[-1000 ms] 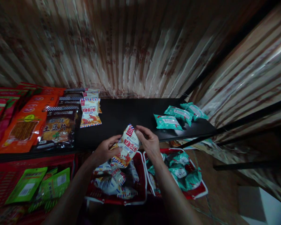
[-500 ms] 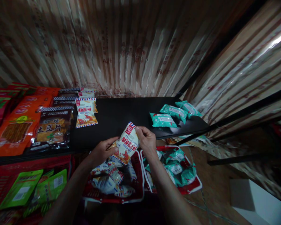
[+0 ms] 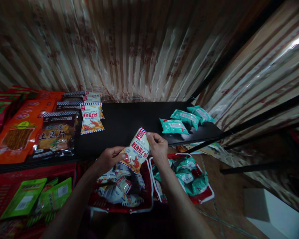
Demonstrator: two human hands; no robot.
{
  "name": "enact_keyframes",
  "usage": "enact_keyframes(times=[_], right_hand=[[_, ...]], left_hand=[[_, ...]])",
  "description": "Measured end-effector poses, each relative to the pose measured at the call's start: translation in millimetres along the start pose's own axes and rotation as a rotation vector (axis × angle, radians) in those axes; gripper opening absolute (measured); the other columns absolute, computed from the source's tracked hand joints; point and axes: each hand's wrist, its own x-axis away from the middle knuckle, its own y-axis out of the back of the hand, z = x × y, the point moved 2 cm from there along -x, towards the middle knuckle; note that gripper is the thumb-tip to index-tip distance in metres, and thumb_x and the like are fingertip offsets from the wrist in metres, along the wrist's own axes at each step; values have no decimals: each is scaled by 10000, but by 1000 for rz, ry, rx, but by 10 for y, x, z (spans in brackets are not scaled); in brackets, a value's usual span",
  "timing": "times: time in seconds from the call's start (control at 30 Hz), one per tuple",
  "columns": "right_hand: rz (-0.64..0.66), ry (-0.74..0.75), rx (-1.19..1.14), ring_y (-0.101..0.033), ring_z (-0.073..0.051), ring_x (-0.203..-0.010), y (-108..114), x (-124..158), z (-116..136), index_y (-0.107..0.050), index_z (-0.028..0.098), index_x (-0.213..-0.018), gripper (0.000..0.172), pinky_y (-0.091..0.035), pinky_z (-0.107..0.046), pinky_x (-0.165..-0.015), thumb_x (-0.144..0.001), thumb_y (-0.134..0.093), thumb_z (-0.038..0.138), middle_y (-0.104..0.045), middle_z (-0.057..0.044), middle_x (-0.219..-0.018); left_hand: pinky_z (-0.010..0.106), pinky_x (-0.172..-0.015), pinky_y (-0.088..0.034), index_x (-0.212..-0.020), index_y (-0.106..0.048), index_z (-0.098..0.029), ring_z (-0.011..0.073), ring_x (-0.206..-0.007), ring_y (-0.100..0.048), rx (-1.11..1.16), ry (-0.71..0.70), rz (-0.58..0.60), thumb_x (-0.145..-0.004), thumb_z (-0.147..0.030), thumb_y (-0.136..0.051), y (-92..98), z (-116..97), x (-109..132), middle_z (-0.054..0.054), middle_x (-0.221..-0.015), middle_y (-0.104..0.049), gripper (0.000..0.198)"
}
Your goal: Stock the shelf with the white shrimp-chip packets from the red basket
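A white snack bag (image 3: 137, 150) with red lettering and striped ends is held between both hands. My left hand (image 3: 111, 157) pinches its lower left side, and my right hand (image 3: 158, 146) grips its upper right edge. The bag is tilted, printed face towards me, just in front of the black shelf (image 3: 129, 116). Below it, a red basket (image 3: 149, 186) holds several like bags (image 3: 114, 192). On the shelf to the left stand matching white snack bags (image 3: 91, 118), one in front of the others.
Teal snack bags (image 3: 174, 126) lie at the shelf's right end, and more fill a second red basket (image 3: 209, 196). Brown potato-chip bags (image 3: 56, 136) and orange packs (image 3: 22, 132) line the left. Green packs (image 3: 23, 198) lie in a red crate (image 3: 2, 189). A white box (image 3: 284, 212) stands lower right.
The held bag has shifted slightly up and to the right, with both hands still on it. Its printed front shows a little more fully.
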Motion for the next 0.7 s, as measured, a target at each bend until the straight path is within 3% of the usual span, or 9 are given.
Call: enact_keyframes(times=[0.33,0.53,0.7], right_hand=[[42,-4,84,-503,-126,-496,-36,13,15,-707,159,-734,358,-382,-228,-463,-700,-653,511,-623,9,-583],[118,21,160,-517,-130,-504,-91,72,67,-721,172,-715,333,-386,-228,-470,-704,-642,496,-644,9,-582],[162,31,187,-534,-133,-520,-158,129,93,-724,180,-728,325,-400,-231,-484,-716,-635,493,-650,15,-583]], left_hand=[[411,-912,-476,-1237,-520,-138,283,-1089,-599,55,62,-24,-672,-337,-725,0,16,10,147,-1236,-614,634],[408,-873,-498,-1184,-584,-178,290,-1069,-611,129,-25,38,-719,-353,-705,-52,-25,16,127,-1197,-640,512],[361,-769,-526,-1035,-642,-170,275,-934,-667,136,7,47,-719,-347,-710,-100,3,0,112,-1034,-708,369]])
